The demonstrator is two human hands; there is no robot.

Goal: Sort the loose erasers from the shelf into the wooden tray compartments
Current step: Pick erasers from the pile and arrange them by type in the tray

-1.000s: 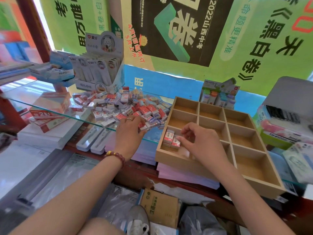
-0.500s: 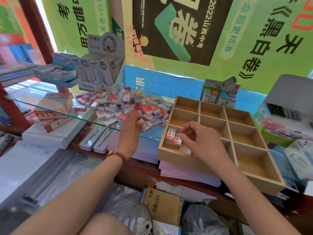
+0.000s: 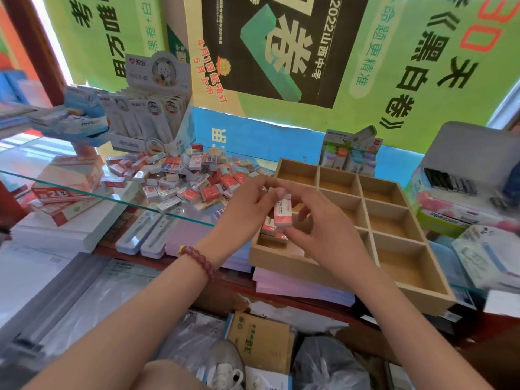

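Both hands meet over the near-left corner of the light wooden gridded tray [image 3: 274,261]. The left hand [image 3: 247,209] and right hand [image 3: 323,229] pinch one white-and-pink rectangular eraser [image 3: 282,213] between them, upright, just above the stacked erasers [image 3: 269,229] in that corner compartment. The far and right compartments show bare wood floors. The heap of loose red, blue and white erasers [image 3: 191,181] crowds the glass shelf [image 3: 84,196] right up to its front edge.
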